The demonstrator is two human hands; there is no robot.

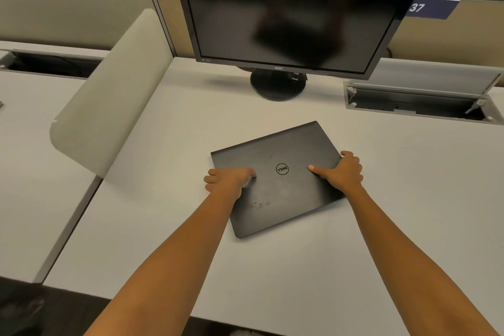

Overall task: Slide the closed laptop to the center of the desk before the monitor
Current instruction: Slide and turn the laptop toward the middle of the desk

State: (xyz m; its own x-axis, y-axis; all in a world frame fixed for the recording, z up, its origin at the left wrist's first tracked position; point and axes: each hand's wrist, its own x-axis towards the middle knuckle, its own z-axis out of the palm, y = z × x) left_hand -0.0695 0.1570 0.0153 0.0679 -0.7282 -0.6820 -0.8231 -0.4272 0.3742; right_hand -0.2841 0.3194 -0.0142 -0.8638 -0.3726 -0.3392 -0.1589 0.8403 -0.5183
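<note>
Your desk (163, 226) runs out of view at the right and near edges, so its full width cannot be read. The monitor (286, 8) stands at the back of it, screen dark, its top cut off by the frame; the round base (278, 87) shows below. Left of the monitor a pale curved divider (109, 95) rises between your desk and the next one. Right of the monitor a cable hatch (420, 103) sits open with its lid tipped up; the inside is too dark to tell what it holds. A second hatch (49, 64), far left of the monitor, is partly cut off and just as dark. The laptop (275, 180) lies closed and flat in front of the monitor base, turned at an angle, its logo up. Your left hand (227, 180) clasps its left edge, fingers curled out of sight beneath. Your right hand (342, 172) clasps the right edge, thumb (316, 168) flat on the lid, fingers wrapped over the side.
</note>
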